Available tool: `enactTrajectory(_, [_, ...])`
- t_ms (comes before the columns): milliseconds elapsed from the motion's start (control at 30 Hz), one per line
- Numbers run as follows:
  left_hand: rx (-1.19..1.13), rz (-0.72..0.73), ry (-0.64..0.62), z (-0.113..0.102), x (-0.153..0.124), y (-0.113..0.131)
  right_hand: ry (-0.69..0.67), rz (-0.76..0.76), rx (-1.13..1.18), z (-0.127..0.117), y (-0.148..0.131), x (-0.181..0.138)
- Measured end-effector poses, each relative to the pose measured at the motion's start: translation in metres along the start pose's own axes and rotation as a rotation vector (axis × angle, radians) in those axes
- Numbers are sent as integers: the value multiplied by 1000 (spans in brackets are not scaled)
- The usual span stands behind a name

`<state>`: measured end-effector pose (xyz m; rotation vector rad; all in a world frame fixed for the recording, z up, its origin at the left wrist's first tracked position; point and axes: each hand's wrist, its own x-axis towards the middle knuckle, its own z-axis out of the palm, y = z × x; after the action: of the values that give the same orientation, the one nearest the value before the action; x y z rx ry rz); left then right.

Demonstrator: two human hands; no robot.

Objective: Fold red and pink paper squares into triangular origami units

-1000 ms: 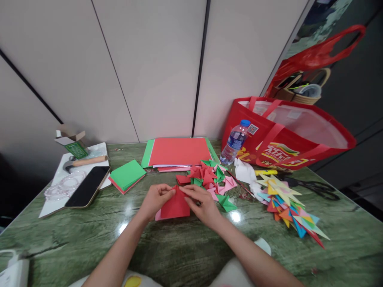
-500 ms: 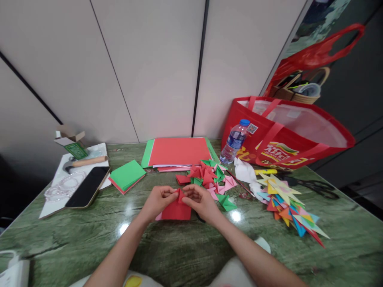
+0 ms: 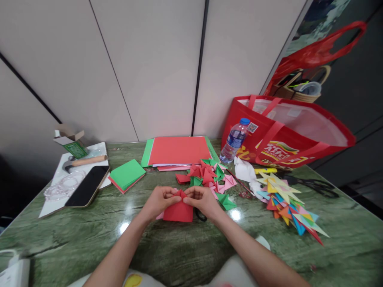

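Observation:
A partly folded red paper (image 3: 178,211) rests on the green marble table (image 3: 185,247) in front of me. My left hand (image 3: 158,201) pinches its upper left corner, and my right hand (image 3: 204,200) pinches the top point from the right. The fingertips of both hands meet at the paper's peak. A pink sheet edge peeks out under the red paper's left side. Just beyond my hands lies a heap of small folded red, green and pink pieces (image 3: 211,177).
Stacks of red and green paper (image 3: 178,151) and a green pad (image 3: 127,174) lie behind. At left: a phone (image 3: 88,185), hammer (image 3: 85,161), small box (image 3: 70,141). At right: a water bottle (image 3: 235,141), red tote bag (image 3: 287,133), colourful folded points (image 3: 287,201), scissors (image 3: 317,186).
Both hands have drawn together at the top of the red paper, and its upper corners have been folded in, giving it a pointed peak.

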<state>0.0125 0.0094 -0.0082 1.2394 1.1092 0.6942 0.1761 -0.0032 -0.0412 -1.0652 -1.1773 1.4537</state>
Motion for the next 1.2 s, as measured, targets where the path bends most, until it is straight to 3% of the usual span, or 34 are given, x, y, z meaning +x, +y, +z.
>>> enactTrajectory(633, [1,-42,18,5,0,0,-4,35,56,-1,0,1])
enactTrajectory(867, [182,92,76,7,-1,1,-19,-36,-22,1,-2,-1])
enactTrajectory(1200, [285,127,-36,9,-1,-4,2,-90,-99,3,-3,-1])
